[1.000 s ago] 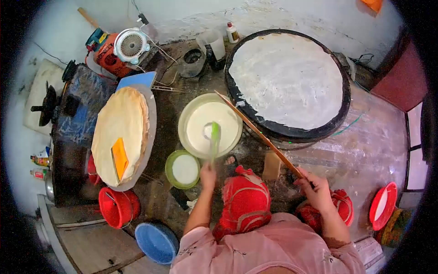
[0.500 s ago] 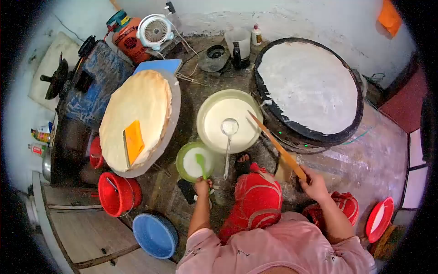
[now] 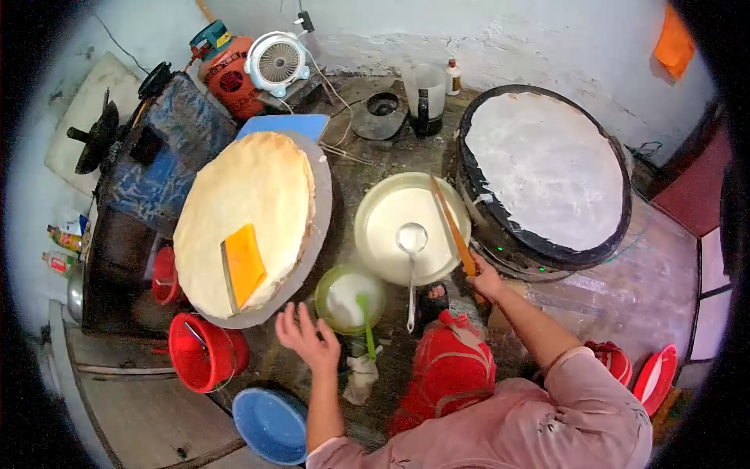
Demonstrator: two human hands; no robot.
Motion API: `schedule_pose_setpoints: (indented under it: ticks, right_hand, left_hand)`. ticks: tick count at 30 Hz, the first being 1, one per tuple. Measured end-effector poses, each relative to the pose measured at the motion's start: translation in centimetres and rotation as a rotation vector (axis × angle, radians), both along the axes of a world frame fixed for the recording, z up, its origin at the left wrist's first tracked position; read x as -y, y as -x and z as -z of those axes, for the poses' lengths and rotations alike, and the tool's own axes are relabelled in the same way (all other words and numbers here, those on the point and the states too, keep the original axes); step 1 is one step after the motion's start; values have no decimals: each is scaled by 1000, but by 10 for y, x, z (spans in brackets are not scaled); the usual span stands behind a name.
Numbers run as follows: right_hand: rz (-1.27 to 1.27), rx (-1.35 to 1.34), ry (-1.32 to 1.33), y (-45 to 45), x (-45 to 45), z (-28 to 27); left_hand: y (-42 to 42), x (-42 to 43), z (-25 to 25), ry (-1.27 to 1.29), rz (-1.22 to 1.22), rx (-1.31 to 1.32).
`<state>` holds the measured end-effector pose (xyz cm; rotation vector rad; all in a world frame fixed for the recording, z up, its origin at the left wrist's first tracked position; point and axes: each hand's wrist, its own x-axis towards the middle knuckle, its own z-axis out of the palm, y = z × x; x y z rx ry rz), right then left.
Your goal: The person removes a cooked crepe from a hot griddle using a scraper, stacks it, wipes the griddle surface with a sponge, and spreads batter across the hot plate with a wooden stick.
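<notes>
The right hand (image 3: 486, 280) clamps the wooden spatula (image 3: 458, 237) over the large bowl (image 3: 362, 238); the left hand (image 3: 308, 340), fingers spread, is beside the green bowl (image 3: 322, 291).

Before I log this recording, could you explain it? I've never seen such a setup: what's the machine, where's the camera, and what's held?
There is no robot here, just a person's bare hands, filmed from above by a camera worn on that person's head. The right hand grips a long wooden stick that slants over a large bowl of pale liquid. A ladle is in that bowl too. The left hand is open and empty, beside a small green bowl with a green tool in it. To the left is a round pale stack with an orange scraper on top; to the right, a dark-rimmed round plate covered in white.
</notes>
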<state>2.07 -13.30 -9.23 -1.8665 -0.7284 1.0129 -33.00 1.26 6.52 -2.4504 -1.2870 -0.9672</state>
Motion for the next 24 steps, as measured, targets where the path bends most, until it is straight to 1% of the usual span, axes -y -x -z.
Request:
schedule_pose_setpoints:
  ticks: [1, 2, 3, 4, 5, 6, 8, 9, 10, 11, 12, 13, 14, 15, 16, 17, 18, 19, 20, 21, 22, 23, 24]
  right_hand:
    - [3, -143, -28, -1, -6, 10]
    - [-8, -147, -31, -1, -7, 11]
    - [-41, -102, 73, -1, -5, 13]
    - [-82, -58, 174, 0, -3, 16]
    - [-107, -51, 134, -6, 5, 59]
    - [-119, 92, 138, -1, 13, 43]
    - [-147, 256, 172, -4, 30, 45]
    - [-149, 236, 97, -6, 41, 47]
    - [-145, 237, 92, -10, 53, 63]
    - [-274, 167, 297, -17, 65, 88]
    - [-387, 95, 506, -23, 73, 86]
    - [-345, 105, 509, -28, 88, 83]
    - [-384, 167, 466, -22, 100, 62]
    - [-420, 230, 427, -11, 106, 31]
    - [-452, 292, 393, -3, 114, 12]
    - [-418, 252, 382, -2, 122, 18]
    - [-389, 212, 366, 0, 127, 24]
    - [-390, 223, 410, 6, 124, -7]
    - [-396, 232, 451, 8, 123, -37]
    - [-306, 211, 278, 10, 126, -38]
    - [-270, 213, 273, 10, 129, -42]
    - [-204, 299, 197, 14, 122, -75]
    - [-142, 384, 125, 18, 113, -105]
  left_hand:
    - [2, -5, -13, -15, -45, -13]
    - [4, -11, -23, -29, -93, -27]
    - [6, -22, -31, -60, -75, 7]
    - [10, -31, -38, 1, -107, 8]
    - [12, -43, -37, -2, -145, 25]
    - [14, -57, -35, -7, -178, 44]
    - [12, -76, -39, 166, -344, -19]
    - [14, -88, -34, 188, -418, -76]
    - [14, -96, -37, 182, -414, -74]
    - [12, -104, -41, 291, -535, -124]
    - [6, -114, -42, 404, -640, -170]
    - [10, -124, -33, 319, -681, -233]
    - [3, -124, -49, 411, -717, -330]
    - [9, -135, -43, 442, -681, -279]
    - [9, -134, -54, 399, -575, -258]
    - [10, -132, -58, 353, -477, -172]
    - [19, -138, -57, 296, -379, -206]
    - [33, -150, -55, 211, -320, -250]
    - [35, -153, -67, 229, -403, -248]
    - [35, -148, -84, 108, -378, -209]
    - [37, -141, -105, 84, -371, -109]
    - [26, -119, -132, 3, -362, -45]
    - [11, -96, -159, 162, -350, 74]
